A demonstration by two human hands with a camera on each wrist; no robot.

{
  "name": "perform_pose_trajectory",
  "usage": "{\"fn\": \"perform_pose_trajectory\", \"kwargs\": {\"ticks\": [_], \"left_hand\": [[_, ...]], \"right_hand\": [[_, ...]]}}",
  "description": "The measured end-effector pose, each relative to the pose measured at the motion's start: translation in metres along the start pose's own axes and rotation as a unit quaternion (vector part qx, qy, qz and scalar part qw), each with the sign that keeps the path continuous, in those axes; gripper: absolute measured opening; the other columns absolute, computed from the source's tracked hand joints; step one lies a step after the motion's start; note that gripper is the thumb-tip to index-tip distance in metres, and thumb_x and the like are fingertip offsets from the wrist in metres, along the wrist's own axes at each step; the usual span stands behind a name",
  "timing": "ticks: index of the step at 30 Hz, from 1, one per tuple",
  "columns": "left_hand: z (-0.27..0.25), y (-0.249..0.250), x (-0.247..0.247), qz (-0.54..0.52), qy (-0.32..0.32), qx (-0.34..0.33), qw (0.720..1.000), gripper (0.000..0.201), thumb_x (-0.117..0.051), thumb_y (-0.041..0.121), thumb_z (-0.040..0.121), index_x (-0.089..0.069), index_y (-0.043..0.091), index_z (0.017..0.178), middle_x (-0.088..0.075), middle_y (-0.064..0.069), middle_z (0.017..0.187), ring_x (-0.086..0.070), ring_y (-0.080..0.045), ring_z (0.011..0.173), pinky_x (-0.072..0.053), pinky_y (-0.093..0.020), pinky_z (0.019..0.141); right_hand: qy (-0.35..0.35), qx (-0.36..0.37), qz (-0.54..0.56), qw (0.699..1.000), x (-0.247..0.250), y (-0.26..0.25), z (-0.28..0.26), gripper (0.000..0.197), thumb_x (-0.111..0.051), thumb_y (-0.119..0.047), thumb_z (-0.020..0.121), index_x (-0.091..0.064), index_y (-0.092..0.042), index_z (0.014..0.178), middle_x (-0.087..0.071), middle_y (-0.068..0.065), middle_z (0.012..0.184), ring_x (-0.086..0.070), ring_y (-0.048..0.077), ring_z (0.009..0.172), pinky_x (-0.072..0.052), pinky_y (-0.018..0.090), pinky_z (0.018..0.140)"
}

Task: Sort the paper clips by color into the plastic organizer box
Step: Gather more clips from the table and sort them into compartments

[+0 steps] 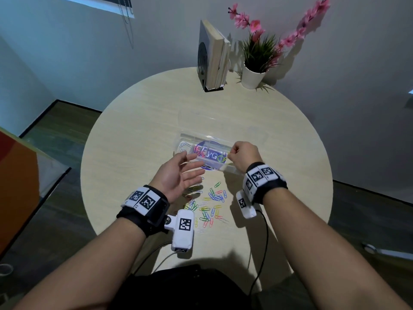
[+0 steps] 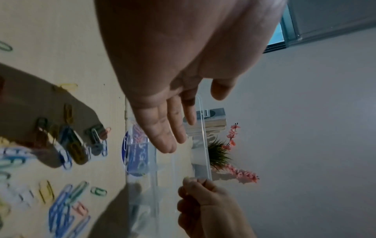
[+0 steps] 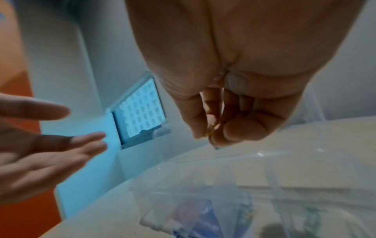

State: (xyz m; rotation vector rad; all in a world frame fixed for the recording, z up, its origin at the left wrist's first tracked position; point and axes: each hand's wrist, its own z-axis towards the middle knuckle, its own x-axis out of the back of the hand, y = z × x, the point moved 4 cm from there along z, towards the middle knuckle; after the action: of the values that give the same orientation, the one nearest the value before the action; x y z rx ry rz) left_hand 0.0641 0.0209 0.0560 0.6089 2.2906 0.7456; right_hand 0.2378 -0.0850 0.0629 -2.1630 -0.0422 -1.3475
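1. The clear plastic organizer box (image 1: 202,139) sits on the round table (image 1: 138,121), its lid open and lying flat on the table beyond it.
2. Inside the box, red, blue and green paper clips (image 1: 210,154) lie in separate compartments; which clips are in the end compartments is hard to tell.
3. The right hand (image 1: 244,155) hovers over the box's right end, its grip a tight pinch of thumb and fingertips on a small yellowish clip (image 3: 210,131).
4. The left hand (image 1: 176,175) is palm up at the box's near left side, fingers straight and spread, grip fully open and holding nothing.
5. A loose heap of mixed clips (image 1: 210,204) lies on the table just nearer the person than the box.
6. Beyond the box, at the table's far edge, stand books (image 1: 214,57) and a potted plant (image 1: 253,74).
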Motion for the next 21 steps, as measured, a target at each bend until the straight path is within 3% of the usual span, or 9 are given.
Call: {"fn": "perform_pose_trajectory", "kwargs": {"ticks": [3,5,7,9,12,15,17,19,21], "left_hand": [[0.007,0.001,0.010,0.023,0.036,-0.009,0.999,0.023,-0.044,0.029,0.098,-0.061,0.014,0.100,-0.067,-0.009,0.098,-0.065,-0.023,0.084,-0.054,-0.032,0.074],[0.009,0.003,0.016,0.033,0.054,-0.011,0.998,0.019,-0.049,0.026,0.096,-0.063,0.013,0.100,-0.066,-0.008,0.095,-0.063,-0.021,0.078,-0.055,-0.032,0.072],[0.011,0.003,0.026,0.065,0.076,-0.008,0.995,0.018,-0.054,0.025,0.094,-0.063,0.012,0.103,-0.064,-0.007,0.091,-0.059,-0.022,0.075,-0.055,-0.037,0.074],[0.016,0.002,0.045,0.164,0.099,-0.024,0.981,0.020,-0.054,0.020,0.094,-0.062,0.011,0.111,-0.063,-0.010,0.097,-0.061,-0.027,0.081,-0.055,-0.039,0.075],[0.024,-0.002,0.081,0.393,0.140,-0.054,0.907,0.037,-0.059,0.019,0.091,-0.057,0.013,0.127,-0.062,-0.013,0.120,-0.065,-0.030,0.098,-0.053,-0.039,0.089],[0.026,-0.010,0.111,0.583,0.154,-0.016,0.798,0.048,-0.060,0.015,0.088,-0.050,0.008,0.135,-0.051,-0.018,0.132,-0.056,-0.034,0.115,-0.045,-0.035,0.095],[0.019,-0.015,0.127,0.677,0.171,0.028,0.716,0.040,-0.059,0.017,0.085,-0.053,0.010,0.125,-0.043,-0.020,0.128,-0.054,-0.040,0.106,-0.049,-0.042,0.089],[0.012,-0.023,0.135,0.712,0.183,0.058,0.676,0.034,-0.059,0.014,0.082,-0.051,0.013,0.115,-0.038,-0.017,0.124,-0.052,-0.041,0.101,-0.051,-0.042,0.083],[0.010,-0.036,0.131,0.725,0.169,0.052,0.665,0.042,-0.059,0.010,0.079,-0.049,0.015,0.119,-0.035,-0.015,0.124,-0.049,-0.039,0.106,-0.049,-0.041,0.083]], "right_hand": [[-0.025,-0.040,-0.044,0.998,-0.009,0.005,0.018,0.019,-0.057,-0.013,0.090,-0.069,-0.003,0.101,-0.069,0.017,0.107,-0.062,0.034,0.103,-0.051,0.034,0.084],[-0.037,-0.053,-0.047,0.997,-0.013,0.005,0.022,0.019,-0.059,-0.016,0.090,-0.069,-0.004,0.101,-0.069,0.016,0.108,-0.062,0.034,0.103,-0.052,0.034,0.083],[-0.021,-0.053,-0.015,0.998,-0.014,0.006,0.021,0.010,-0.061,-0.015,0.088,-0.068,-0.010,0.091,-0.069,0.014,0.102,-0.063,0.032,0.098,-0.051,0.031,0.078],[-0.013,-0.024,0.023,0.999,-0.012,0.006,0.010,0.006,-0.060,-0.011,0.087,-0.062,-0.015,0.082,-0.067,0.009,0.089,-0.063,0.025,0.082,-0.046,0.022,0.064],[-0.073,0.018,0.073,0.994,-0.022,0.008,-0.017,0.005,-0.061,-0.009,0.087,-0.061,-0.013,0.086,-0.060,0.000,0.073,-0.053,0.008,0.056,-0.037,0.010,0.044],[-0.136,0.032,0.006,0.990,-0.047,0.027,-0.035,0.020,-0.070,-0.016,0.082,-0.065,-0.015,0.101,-0.066,0.003,0.096,-0.058,0.013,0.075,-0.043,0.018,0.066],[-0.162,0.011,-0.055,0.985,-0.065,0.048,-0.042,0.041,-0.071,-0.018,0.079,-0.060,-0.014,0.118,-0.063,0.007,0.115,-0.059,0.021,0.094,-0.045,0.025,0.080],[-0.159,-0.027,-0.113,0.980,-0.080,0.066,-0.049,0.048,-0.068,-0.020,0.080,-0.052,-0.013,0.124,-0.053,0.012,0.123,-0.056,0.032,0.106,-0.047,0.034,0.086],[-0.137,-0.053,-0.141,0.979,-0.092,0.070,-0.057,0.043,-0.063,-0.020,0.082,-0.050,-0.013,0.122,-0.043,0.015,0.124,-0.051,0.039,0.110,-0.048,0.042,0.090]]}}
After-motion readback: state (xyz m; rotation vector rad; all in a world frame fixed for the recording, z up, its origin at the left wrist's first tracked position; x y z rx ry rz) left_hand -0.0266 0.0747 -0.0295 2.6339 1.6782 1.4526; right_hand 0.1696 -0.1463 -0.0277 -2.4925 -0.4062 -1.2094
